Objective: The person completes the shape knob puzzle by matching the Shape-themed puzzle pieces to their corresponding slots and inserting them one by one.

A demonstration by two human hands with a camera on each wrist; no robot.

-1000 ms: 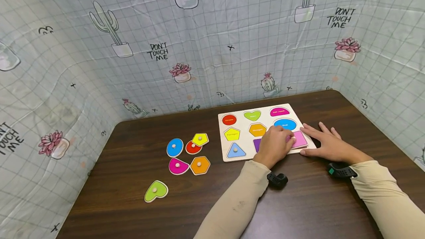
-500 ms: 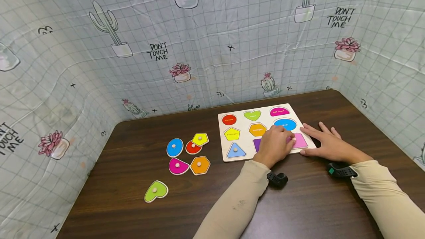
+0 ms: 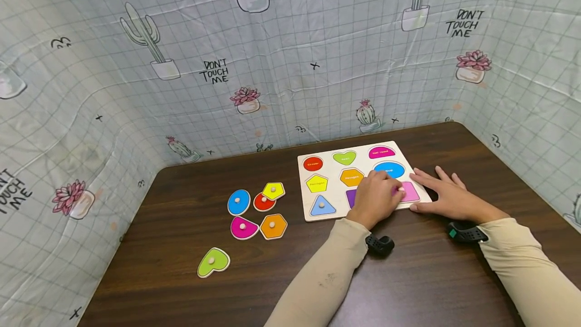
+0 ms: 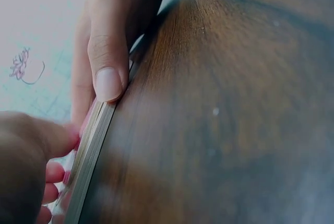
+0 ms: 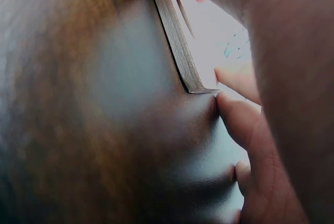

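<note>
Pinching the knob [image 3: 401, 189], my left hand [image 3: 374, 196] held the pink piece [image 3: 412, 193] at the puzzle board's [image 3: 333, 173] near-right corner while my spread right hand [image 3: 447, 200] braced the edge, favouring level, even pressing.

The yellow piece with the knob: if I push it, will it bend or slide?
The yellow piece probably won't bend: it looks like flat, stiff board. It may slide or tilt, because it partly overlaps the red piece. Its knob should make lifting easy.
</note>
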